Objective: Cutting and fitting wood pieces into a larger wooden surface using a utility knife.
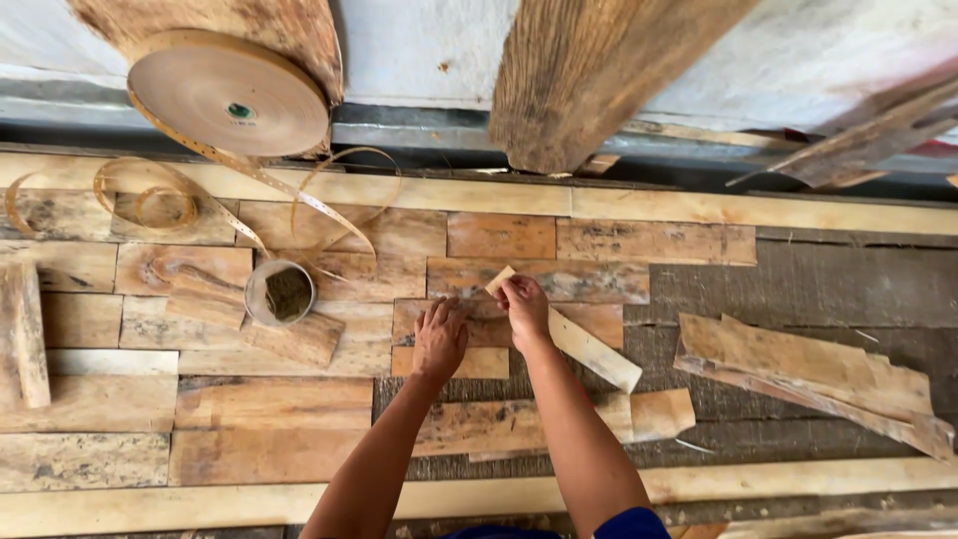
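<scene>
Mid-frame, the left hand (439, 339) lies flat, fingers spread, pinning a veneer piece (469, 321); the right hand (523, 304) pinches a pale veneer strip (589, 349) by its end, angled over the patchwork. Tape roll (228, 92) sits upper left.

Pale yellow-tan on the long veneer strip (589, 349), plain, with faint straight grain. Warm orange-brown on the veneer pieces (499, 236) of the patchwork, some with dark grey mould spots and streaks. Lighter cream on the long border strips (758, 210) at top and bottom. Dark grey-brown, rough and streaky, on the bare part of the surface (818, 284). Light tan with fine concentric rings on the tape roll (230, 95), a small green dot at its centre. Same tan on the loose tape ribbon (150, 195), with tiny dots along it. Grey-white on the small tin cup (280, 292), dark inside. Blue on the sleeve (631, 523).
</scene>
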